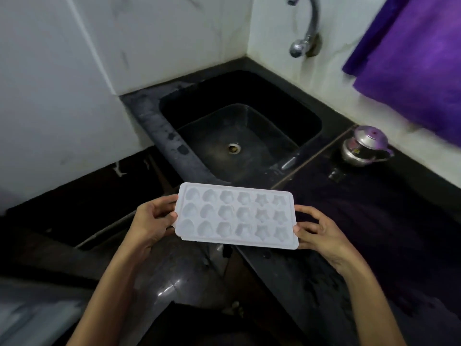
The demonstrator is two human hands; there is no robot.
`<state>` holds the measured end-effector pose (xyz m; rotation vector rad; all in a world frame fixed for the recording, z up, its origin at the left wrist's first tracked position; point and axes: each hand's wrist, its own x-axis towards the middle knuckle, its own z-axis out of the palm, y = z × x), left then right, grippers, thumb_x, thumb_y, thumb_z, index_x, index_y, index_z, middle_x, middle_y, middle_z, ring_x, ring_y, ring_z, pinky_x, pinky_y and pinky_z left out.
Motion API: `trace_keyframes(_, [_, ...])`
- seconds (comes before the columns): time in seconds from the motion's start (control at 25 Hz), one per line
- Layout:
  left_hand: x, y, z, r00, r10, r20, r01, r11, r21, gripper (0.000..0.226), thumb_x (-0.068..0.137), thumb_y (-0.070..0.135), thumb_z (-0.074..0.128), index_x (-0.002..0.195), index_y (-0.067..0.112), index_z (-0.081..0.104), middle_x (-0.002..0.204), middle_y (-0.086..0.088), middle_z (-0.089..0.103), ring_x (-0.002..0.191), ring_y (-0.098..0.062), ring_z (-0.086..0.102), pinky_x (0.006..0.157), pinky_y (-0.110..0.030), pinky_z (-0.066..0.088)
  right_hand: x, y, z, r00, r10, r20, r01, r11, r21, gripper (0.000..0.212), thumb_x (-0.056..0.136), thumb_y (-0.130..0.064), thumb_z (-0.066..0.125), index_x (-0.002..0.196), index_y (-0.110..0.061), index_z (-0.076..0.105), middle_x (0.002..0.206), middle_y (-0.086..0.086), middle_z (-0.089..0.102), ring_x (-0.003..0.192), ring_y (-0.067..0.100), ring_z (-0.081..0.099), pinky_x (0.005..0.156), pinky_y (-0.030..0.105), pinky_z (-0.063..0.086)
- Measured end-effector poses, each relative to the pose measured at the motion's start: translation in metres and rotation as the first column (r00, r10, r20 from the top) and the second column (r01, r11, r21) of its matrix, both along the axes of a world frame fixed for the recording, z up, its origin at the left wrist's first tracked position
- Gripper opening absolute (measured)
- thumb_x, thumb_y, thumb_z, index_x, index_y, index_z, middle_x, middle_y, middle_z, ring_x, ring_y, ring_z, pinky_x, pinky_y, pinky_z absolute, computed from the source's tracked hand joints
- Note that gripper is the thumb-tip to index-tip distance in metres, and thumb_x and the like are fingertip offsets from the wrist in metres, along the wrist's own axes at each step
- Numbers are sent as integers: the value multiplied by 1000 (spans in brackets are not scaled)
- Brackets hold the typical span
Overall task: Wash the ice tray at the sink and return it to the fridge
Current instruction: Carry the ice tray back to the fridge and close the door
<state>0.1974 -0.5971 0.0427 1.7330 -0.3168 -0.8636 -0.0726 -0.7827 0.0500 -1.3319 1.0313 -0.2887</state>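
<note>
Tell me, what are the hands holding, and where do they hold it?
The ice tray: the left hand holds its left short edge, the right hand its right short edge.

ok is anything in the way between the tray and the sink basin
Nothing visible. The ice tray is held level by the left hand and right hand just in front of the sink, whose dark basin looks bare around the drain. The tap sits behind it, and the steel pot stands off to the right.

The white ice tray (pixel 235 216) is held level, cavities up and seemingly empty, in three rows of six moulded shapes, just in front of the dark sink (pixel 309 126).
</note>
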Motion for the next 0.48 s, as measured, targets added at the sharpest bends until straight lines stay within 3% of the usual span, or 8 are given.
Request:
trace_keyframes(0.2, [-6,93,0,966,259,-11,-260,966,-12,38,90,-12,49,123,5,57,96,-5,68,81,-15,65,54,-18,55,53,23,0,965,264,2,-264,965,-5,44,83,0,66,119,-24,57,104,20,67,96,26,68,67,32,58])
trace_keyframes(0.48, [-57,229,1,821,570,-32,-570,822,21,35,90,-10,50,119,6,60,95,-4,67,74,-8,67,57,-19,57,103,102,-8,817,576,-9,-576,817,6,45,83,-2,66,120,-26,57,106,15,68,99,24,67,71,36,59])
